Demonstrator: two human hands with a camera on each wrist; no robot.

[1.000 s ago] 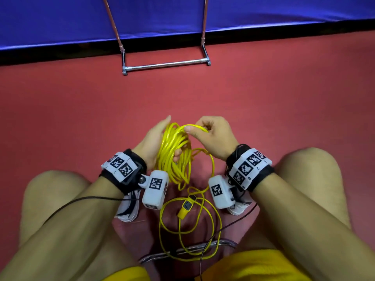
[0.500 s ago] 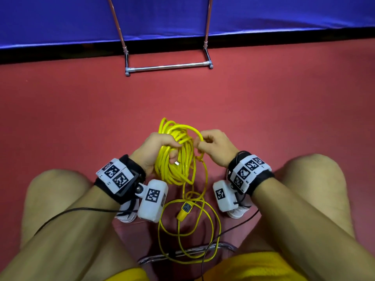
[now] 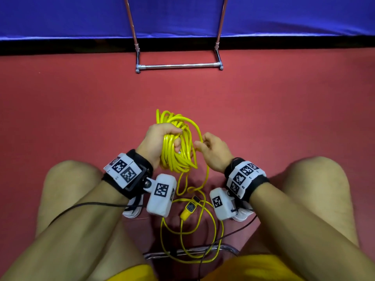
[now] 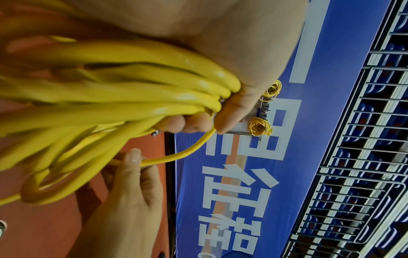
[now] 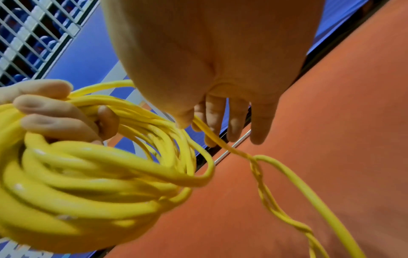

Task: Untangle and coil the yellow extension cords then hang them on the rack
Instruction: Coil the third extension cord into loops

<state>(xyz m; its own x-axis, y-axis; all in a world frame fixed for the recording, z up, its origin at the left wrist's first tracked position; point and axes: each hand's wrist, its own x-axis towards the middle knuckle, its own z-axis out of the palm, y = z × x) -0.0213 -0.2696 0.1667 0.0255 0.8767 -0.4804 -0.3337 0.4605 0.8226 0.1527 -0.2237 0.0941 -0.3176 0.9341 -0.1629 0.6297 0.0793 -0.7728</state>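
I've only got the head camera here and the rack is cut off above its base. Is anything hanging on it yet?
Observer: Yes. The left wrist view shows two finished yellow coils hung on the rack.
Operator: Okay. Is the loose strand I'm feeding in free of tangles?
Observer: No. In the right wrist view, just below where the right hand pinches it, the loose strand is twisted around another length of cord.
Operator: And the left hand's hold?
Observer: The left hand grips the cord bundle, thumb pressed over the loops.
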